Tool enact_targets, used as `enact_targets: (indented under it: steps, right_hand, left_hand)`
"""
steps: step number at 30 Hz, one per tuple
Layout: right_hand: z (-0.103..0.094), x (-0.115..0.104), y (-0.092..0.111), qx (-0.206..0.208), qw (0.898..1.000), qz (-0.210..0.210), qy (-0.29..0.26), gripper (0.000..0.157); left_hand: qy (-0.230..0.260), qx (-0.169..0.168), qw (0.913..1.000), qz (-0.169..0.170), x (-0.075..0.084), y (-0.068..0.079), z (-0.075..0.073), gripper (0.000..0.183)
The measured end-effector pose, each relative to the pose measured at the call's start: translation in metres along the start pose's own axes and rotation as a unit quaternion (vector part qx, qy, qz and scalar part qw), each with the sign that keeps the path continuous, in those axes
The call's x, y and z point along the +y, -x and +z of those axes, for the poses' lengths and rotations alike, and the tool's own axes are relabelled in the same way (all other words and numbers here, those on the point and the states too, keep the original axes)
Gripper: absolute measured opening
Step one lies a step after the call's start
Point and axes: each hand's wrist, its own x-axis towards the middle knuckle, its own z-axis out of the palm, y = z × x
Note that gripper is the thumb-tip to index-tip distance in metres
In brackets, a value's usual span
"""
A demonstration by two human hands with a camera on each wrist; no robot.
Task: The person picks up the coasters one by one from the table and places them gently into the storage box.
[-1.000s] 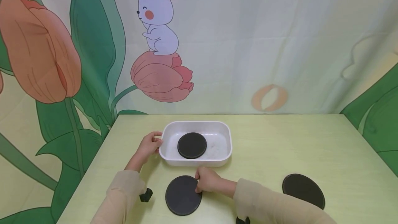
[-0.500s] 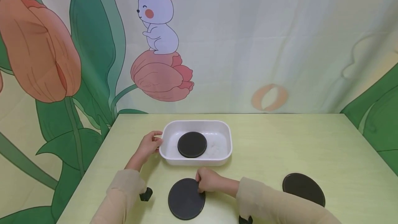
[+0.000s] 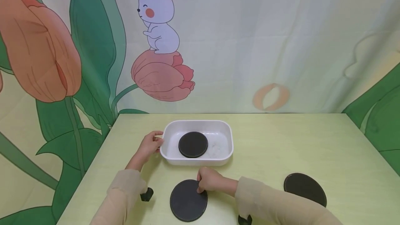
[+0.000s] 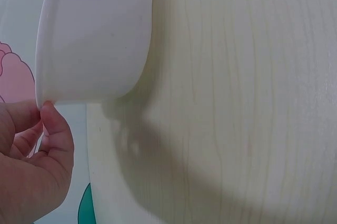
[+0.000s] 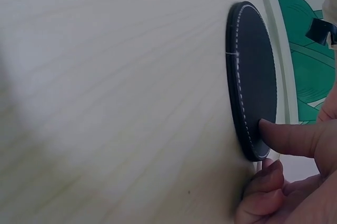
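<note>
My right hand (image 3: 211, 180) pinches the edge of a round black coaster (image 3: 188, 202), thumb on its face and fingers beneath, as the right wrist view shows. White stitching runs round the rim of this coaster (image 5: 257, 77). It is in front of a white rectangular tray (image 3: 200, 162). At the tray's left end, my left hand (image 3: 148, 148) holds the rim between thumb and fingers; the left wrist view shows this grip on the tray (image 4: 100, 34) closely. Inside the tray lies another black coaster (image 3: 193, 144), left of its middle.
A further black coaster (image 3: 304, 187) lies on the pale yellow-green table (image 3: 275, 141) at the right, partly covered by the right sleeve (image 3: 275, 204). Behind the table hangs a cloth (image 3: 237, 44) printed with a rabbit and tulips.
My right hand has brought its coaster slightly to the right and nearer the table's front. The left hand and the tray stay in place.
</note>
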Motion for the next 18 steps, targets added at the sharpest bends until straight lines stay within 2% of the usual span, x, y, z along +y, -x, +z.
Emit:
enact_targets:
  steps: [9,14,18]
  right_hand:
    - [-0.001,0.002,0.001,-0.037,0.999,-0.012,-0.027,0.024]
    - [-0.006,0.001,0.003,-0.036,0.998,-0.018,-0.039,0.024]
    - [-0.013,-0.001,0.006,-0.047,0.996,-0.012,-0.071,0.023]
  left_hand:
    - [0.004,-0.001,1.0000,0.004,0.000,0.000,0.000,0.033]
    - [0.004,0.000,1.0000,0.004,0.000,0.001,0.000,0.033]
    - [0.006,0.001,1.0000,0.006,-0.001,0.000,0.000,0.033]
